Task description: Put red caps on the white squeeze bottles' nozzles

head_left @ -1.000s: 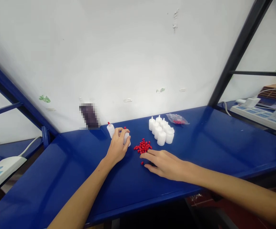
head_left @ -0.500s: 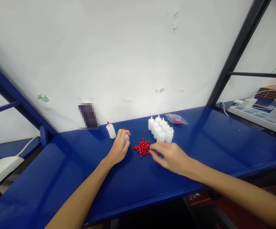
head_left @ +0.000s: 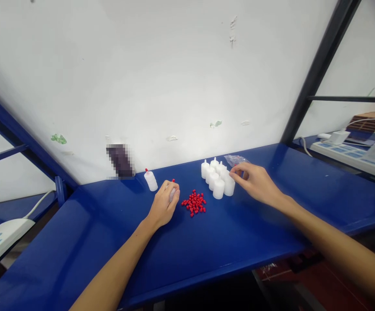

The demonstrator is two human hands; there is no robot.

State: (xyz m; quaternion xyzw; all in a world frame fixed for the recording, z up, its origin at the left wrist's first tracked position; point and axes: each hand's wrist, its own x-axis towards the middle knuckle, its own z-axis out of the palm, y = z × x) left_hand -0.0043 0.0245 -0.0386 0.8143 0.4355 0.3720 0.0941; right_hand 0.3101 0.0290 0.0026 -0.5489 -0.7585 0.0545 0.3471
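My left hand is closed around a small white squeeze bottle, whose red cap shows above the fingers. Left of it stands another white bottle with a red tip. My right hand has its fingers pinched at the right side of a cluster of white bottles with bare nozzles. Whatever those fingertips may hold is hidden, and I cannot tell if they touch the nearest bottle. Between my hands lies a loose pile of small red caps.
Behind my right hand, a clear plastic bag lies near the wall. A dark pixelated object leans against the wall at the left. White power strips lie beyond the blue table on both sides, past metal frame posts.
My right hand has moved from the pile of red caps up and right to the bottle cluster, partly covering the plastic bag. My left hand keeps its grip on the bottle.
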